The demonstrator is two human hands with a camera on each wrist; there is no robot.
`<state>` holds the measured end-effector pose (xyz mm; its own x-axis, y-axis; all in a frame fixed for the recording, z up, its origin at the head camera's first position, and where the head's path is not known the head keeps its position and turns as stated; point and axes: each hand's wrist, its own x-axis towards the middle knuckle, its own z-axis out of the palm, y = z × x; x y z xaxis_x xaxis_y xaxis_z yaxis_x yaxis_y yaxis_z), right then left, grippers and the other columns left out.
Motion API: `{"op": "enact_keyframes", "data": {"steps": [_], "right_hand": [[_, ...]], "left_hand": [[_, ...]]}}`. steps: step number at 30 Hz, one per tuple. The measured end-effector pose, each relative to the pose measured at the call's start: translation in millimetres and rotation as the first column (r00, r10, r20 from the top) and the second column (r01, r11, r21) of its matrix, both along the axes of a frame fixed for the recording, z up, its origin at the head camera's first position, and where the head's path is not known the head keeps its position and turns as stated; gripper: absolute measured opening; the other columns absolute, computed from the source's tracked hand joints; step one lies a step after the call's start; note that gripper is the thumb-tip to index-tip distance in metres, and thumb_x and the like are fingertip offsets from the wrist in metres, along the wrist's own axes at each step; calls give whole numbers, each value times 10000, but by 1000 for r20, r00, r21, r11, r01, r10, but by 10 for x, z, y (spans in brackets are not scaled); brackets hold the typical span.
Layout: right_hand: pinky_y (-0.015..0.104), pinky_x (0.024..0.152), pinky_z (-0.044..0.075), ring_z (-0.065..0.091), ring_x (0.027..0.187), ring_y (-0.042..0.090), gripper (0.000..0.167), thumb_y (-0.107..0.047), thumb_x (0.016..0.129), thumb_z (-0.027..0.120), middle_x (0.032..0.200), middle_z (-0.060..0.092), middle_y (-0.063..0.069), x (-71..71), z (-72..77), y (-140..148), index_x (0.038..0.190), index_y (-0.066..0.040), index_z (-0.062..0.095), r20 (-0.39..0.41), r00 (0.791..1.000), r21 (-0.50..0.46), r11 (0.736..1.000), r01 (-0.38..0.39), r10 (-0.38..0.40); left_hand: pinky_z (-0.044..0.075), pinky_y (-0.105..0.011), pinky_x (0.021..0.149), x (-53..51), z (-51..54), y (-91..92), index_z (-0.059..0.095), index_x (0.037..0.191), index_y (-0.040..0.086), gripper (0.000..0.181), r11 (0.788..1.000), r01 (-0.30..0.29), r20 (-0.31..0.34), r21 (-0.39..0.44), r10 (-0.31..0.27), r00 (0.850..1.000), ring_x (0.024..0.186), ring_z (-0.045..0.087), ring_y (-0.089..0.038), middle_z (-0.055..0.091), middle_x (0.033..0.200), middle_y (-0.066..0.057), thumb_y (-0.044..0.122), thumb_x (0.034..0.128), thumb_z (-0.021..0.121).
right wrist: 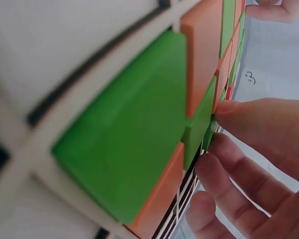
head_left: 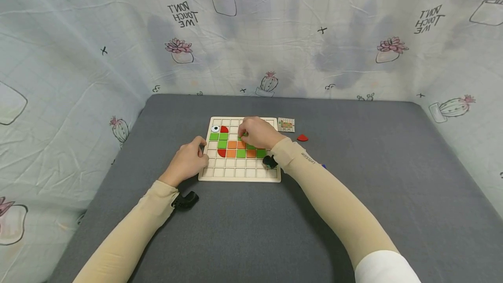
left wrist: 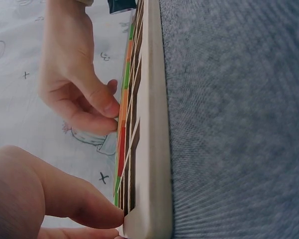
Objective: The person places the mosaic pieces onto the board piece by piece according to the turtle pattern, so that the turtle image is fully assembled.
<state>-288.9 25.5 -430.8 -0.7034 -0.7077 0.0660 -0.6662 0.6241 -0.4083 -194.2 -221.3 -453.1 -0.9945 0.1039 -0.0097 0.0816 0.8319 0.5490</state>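
Observation:
A pale wooden grid board lies on the table, partly filled with green, orange and red tiles and one eye piece. My left hand is at the board's left edge, thumb and a finger touching its rim and holding it. Over the upper middle of the grid, my right hand pinches a green tile between thumb and fingertips, low against the board. Most of that tile is hidden by the fingers. Green tiles and orange tiles sit in nearby cells.
A small pattern card lies beside the board's upper right corner. Right of it is a loose red piece. A blue piece shows partly behind my right forearm. The grey table ends at a patterned curtain.

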Motion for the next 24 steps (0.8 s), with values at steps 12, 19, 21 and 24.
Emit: {"op": "enact_keyframes", "data": {"steps": [12,19,21,24], "right_hand": [[340,872,546,650,973,221,174,-25,978,644,1073,722,89,16,-2,61,1042,-65,801,-6,1000,-19,1000,-23,23],[345,861,545,651,949,217,168,-80,1001,646,1107,711,93,85,55,174,1087,-68,789,1,1000,-11,1000,-2,2],[342,853,545,649,937,210,178,-84,1003,637,1109,713,90,115,81,215,1096,-71,789,-11,1000,-4,1000,8,-8],[337,838,553,652,912,203,176,-101,996,654,1111,710,91,183,129,281,1107,-69,787,-27,999,12,1000,27,-26]], "left_hand": [[358,-323,554,6,9,-1,551,1320,-32,411,1000,4,0,3,-4,1000,590,459,-179,547,807,-75,102,931,535],[354,-321,549,13,12,-3,549,1321,-32,410,1000,5,6,-1,-5,1000,582,456,-176,548,802,-73,104,934,534],[355,-323,551,14,14,-1,548,1325,-31,412,1000,4,7,0,-4,1000,586,458,-177,549,804,-74,107,937,535],[356,-326,558,15,18,0,549,1326,-30,411,1000,4,6,0,-4,1000,591,460,-182,550,807,-77,107,939,535]]}}
